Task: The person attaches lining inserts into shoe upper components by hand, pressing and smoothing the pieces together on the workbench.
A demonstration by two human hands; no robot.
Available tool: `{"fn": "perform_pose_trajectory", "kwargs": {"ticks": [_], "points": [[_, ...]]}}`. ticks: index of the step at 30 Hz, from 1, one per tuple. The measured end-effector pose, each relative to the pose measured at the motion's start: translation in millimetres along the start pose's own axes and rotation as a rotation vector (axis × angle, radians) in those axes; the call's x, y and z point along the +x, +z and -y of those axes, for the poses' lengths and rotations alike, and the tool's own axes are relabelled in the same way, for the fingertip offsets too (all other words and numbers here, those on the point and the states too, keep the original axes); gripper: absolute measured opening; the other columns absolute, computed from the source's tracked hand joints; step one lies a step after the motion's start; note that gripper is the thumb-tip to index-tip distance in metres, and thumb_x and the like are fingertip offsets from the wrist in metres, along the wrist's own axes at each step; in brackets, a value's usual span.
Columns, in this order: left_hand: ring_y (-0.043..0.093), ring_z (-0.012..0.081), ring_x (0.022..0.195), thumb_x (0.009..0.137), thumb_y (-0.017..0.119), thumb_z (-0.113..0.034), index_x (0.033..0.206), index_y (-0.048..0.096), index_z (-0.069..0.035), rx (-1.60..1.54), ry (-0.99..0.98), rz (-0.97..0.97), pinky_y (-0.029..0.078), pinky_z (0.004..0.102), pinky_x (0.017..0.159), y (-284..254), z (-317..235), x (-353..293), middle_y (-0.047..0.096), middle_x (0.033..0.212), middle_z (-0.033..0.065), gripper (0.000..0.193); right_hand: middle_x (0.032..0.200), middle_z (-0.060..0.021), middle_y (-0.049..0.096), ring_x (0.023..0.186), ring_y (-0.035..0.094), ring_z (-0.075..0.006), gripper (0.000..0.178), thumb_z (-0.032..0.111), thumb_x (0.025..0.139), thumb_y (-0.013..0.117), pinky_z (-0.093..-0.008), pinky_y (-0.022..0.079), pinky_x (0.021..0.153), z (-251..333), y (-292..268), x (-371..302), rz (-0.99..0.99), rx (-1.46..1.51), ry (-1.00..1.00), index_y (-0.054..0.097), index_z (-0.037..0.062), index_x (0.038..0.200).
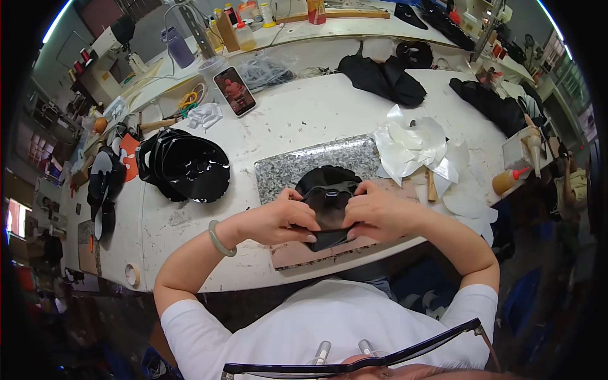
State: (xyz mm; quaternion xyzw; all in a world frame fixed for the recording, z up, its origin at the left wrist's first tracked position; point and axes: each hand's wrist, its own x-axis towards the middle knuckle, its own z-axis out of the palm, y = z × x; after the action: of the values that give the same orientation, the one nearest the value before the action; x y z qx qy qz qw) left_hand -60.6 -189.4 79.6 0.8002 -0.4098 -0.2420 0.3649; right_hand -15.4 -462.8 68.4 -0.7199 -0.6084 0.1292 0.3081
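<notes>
On the white table [285, 114], over the speckled slab [278, 172], left hand [285, 220] and right hand [375, 212] tightly pinch the black piece [329, 212]; even pressure helps.

2 arms [455, 238] bent, fingers [305, 219] curled

I see a white worktable [272, 123] filling the middle, with a second pale bench [354, 31] behind it and a metal post [197, 31] standing between. Strip lights [57, 21] glow at both upper corners; a bright window [16, 218] shows far left.
</notes>
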Motion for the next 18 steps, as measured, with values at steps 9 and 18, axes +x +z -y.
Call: {"fn": "perform_pose_trajectory", "kwargs": {"ticks": [9, 18], "points": [[0.056, 0.0149, 0.084, 0.087, 0.065, -0.016, 0.103, 0.068, -0.013, 0.063, -0.016, 0.009, 0.019, 0.0524, 0.102, 18.3, -8.0, 1.6, 0.059, 0.081, 0.001, 0.016, 0.078, -0.0041, 0.057, 0.072, 0.055, -0.023, 0.014, 0.017, 0.081, 0.069, -0.034, 0.04, 0.075, 8.5, 19.4, 7.4, -0.085, 0.056, -0.047, 0.061, 0.0068, 0.085], [0.055, 0.0178, 0.07, 0.083, 0.068, -0.015, 0.084, 0.065, -0.011, 0.256, 0.034, -0.239, 0.032, 0.0411, 0.09, 40.7, -2.1, -18.7, 0.057, 0.07, 0.0011, 0.005, 0.11, -0.0089, 0.059, 0.1, 0.056, -0.0273, 0.041, 0.015, 0.069, 0.078, -0.0378, 0.043, 0.087, -11.0, 46.0, -9.0, -0.326, 0.106, 0.025, 0.063, 0.0083, 0.107]]}}
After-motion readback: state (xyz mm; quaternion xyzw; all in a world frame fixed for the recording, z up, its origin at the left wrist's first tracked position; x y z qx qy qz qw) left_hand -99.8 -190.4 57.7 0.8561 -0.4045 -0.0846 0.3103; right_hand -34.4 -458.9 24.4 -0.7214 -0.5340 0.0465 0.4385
